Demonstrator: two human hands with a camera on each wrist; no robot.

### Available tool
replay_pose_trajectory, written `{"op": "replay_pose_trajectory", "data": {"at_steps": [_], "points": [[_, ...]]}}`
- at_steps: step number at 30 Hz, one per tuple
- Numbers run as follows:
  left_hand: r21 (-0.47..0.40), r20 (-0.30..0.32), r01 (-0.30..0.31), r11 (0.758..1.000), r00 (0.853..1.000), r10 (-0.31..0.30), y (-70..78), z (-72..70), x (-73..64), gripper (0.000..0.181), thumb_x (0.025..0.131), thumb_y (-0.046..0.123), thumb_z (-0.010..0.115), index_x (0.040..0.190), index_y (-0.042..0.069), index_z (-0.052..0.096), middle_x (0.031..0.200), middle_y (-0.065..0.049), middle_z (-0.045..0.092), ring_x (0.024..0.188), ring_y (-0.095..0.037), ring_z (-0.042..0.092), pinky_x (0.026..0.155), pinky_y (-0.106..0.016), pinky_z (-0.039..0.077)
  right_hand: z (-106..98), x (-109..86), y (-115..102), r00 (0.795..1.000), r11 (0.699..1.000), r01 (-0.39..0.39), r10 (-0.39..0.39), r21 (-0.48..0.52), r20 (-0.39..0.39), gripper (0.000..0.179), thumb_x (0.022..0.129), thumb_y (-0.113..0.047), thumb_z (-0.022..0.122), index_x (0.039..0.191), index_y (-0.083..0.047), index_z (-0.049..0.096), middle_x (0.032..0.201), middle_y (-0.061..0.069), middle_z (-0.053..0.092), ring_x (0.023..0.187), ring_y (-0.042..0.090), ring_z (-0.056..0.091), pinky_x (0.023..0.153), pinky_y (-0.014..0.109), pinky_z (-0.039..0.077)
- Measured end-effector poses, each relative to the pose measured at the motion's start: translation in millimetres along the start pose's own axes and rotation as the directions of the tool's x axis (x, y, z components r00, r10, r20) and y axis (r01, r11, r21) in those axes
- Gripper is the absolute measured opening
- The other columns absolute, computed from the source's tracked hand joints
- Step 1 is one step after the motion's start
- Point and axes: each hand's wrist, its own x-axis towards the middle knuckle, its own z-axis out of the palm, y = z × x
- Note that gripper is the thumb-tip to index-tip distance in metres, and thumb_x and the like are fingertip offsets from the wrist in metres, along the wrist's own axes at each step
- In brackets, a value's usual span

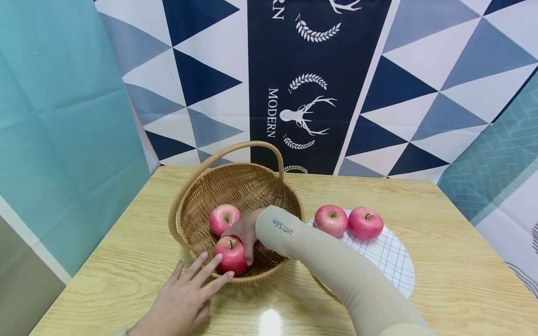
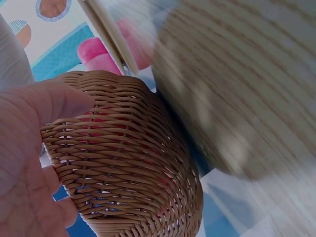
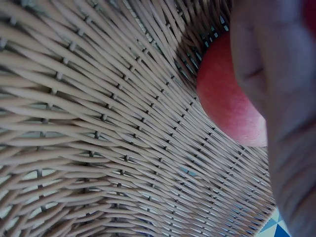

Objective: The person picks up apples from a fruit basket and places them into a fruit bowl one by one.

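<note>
A wicker basket [image 1: 252,175] with an arched handle stands on the table, and two red apples are inside it. My right hand [image 1: 245,228] reaches into the basket and grips the nearer apple [image 1: 232,256], thumb along its right side; the other fingers are mostly hidden. Behind it lies the second apple [image 1: 225,218], close to that hand. My left hand [image 1: 185,291] rests at the basket's near-left rim, fingers straight and spread over it, tips by the gripped apple. In the left wrist view, the thumb [image 2: 64,101] lies outside the woven wall [image 2: 128,148].
Right of the basket is a round plate with a checked white surface [image 1: 391,261]. Two more apples, one left [image 1: 331,220] and one right [image 1: 365,223], sit at its back edge. My right forearm crosses over the plate's near-left part. A patterned cloth [image 1: 210,70] hangs behind the wooden table [image 1: 445,252].
</note>
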Motion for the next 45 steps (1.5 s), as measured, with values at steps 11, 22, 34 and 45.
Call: {"op": "replay_pose_trajectory", "data": {"at_steps": [11,22,34,45], "points": [[-0.013,-0.16,-0.196,0.981,0.968,0.191,-13.1,7.6,4.3,0.052,0.098,0.024,0.018,0.125,0.016,0.062,0.131,-0.012,0.057,0.118,-0.033,0.054,0.115,-0.041,0.01,4,5.5,2,0.998,0.982,0.07,-0.07,0.177,-0.003,0.076,0.062,-0.014,0.084,0.13,-0.026,0.052,0.114,-0.011,0.052,0.107,0.006,0.046,0.092,0.026,0.039],[-0.063,-0.117,-0.283,0.957,0.954,0.275,-20.8,6.8,3.1,0.052,0.1,0.03,0.018,0.13,0.019,0.058,0.138,-0.013,0.052,0.135,-0.032,0.037,0.114,-0.05,0.006,2,7.8,2,0.997,0.985,0.08,-0.082,0.156,0.003,0.079,0.064,-0.019,0.084,0.135,-0.026,0.049,0.119,-0.009,0.05,0.11,0.007,0.044,0.094,0.028,0.039],[-0.08,-0.01,-0.295,0.952,0.956,0.295,-22.9,2.8,3.5,0.045,0.07,0.032,0.07,0.114,0.029,0.068,0.142,-0.01,0.048,0.131,-0.033,0.041,0.114,-0.051,0.0,-5,5.3,3,0.991,0.99,0.126,-0.123,0.063,-0.046,0.076,0.066,-0.025,0.083,0.134,-0.016,0.05,0.121,-0.007,0.053,0.112,0.007,0.046,0.097,0.025,0.037],[-0.069,-0.017,-0.275,0.959,0.961,0.274,-20.8,2.4,4.9,0.041,0.065,0.028,0.071,0.105,0.023,0.07,0.14,-0.009,0.049,0.129,-0.032,0.043,0.114,-0.049,-0.003,-14,-12.8,8,0.991,0.991,0.095,-0.085,0.096,-0.105,0.079,0.065,-0.025,0.082,0.136,-0.015,0.049,0.113,-0.007,0.057,0.105,0.009,0.052,0.091,0.026,0.042]]}}
